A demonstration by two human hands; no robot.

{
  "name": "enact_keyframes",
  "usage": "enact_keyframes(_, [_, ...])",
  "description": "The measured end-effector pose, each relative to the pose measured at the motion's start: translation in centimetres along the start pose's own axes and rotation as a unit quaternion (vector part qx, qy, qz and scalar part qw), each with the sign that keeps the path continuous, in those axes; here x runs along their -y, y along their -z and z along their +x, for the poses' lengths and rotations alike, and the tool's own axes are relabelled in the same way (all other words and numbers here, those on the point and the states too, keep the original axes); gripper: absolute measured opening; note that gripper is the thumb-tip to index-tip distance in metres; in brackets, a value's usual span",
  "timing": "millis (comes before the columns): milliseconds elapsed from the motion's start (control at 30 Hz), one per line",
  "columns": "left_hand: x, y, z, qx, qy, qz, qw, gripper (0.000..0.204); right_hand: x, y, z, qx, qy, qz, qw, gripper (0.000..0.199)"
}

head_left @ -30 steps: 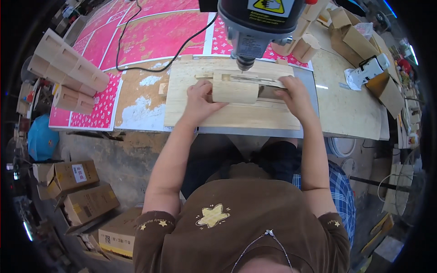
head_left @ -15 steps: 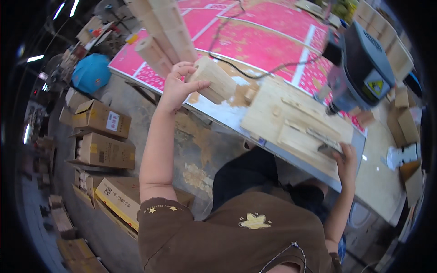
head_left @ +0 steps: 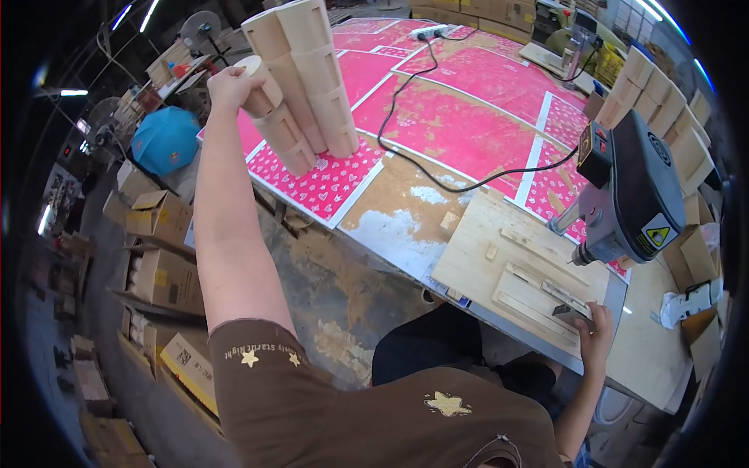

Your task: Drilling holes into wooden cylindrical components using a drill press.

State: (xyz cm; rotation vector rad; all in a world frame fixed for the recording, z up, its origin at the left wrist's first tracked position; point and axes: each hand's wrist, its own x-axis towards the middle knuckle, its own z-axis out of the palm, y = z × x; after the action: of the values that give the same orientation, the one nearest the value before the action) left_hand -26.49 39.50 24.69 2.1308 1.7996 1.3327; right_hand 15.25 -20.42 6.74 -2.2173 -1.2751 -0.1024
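Head view: left hand [head_left: 228, 90] wrapped around a wooden block [head_left: 269, 92] atop a short stack [head_left: 289, 150]; right hand [head_left: 597, 331] pinching a dark plate [head_left: 567, 313].
The block, under the left fingers, looks light and stiff; gripping its sides should suit.

Your left arm [head_left: 232, 203] reaches far out ahead and to your left, elbow nearly straight, and your left hand [head_left: 230, 90] is curled in a grip. Your right forearm [head_left: 580, 405] comes forward on your right, the right hand [head_left: 596, 334] bent in a pinch.
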Motion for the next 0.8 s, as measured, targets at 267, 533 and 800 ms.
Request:
enact_keyframes(267, [1.2, -3.3, 1.9, 0.060, 0.033, 0.048, 0.997, 0.041, 0.0, 0.1, -0.1, 0.004, -0.021, -0.004, 1.000, 0.037])
enact_keyframes(533, [2.8, -3.2, 2.2, 0.061, 0.050, 0.017, 0.997, 0.049, 0.6, 0.2, -0.1, -0.002, -0.025, 0.006, 1.000, 0.036])
enact_keyframes(800, [6.4, -5.0, 3.6, 0.046, 0.003, -0.043, 0.998, 0.062, 0.5, 0.6, -0.6, -0.005, -0.035, -0.008, 0.999, 0.036])
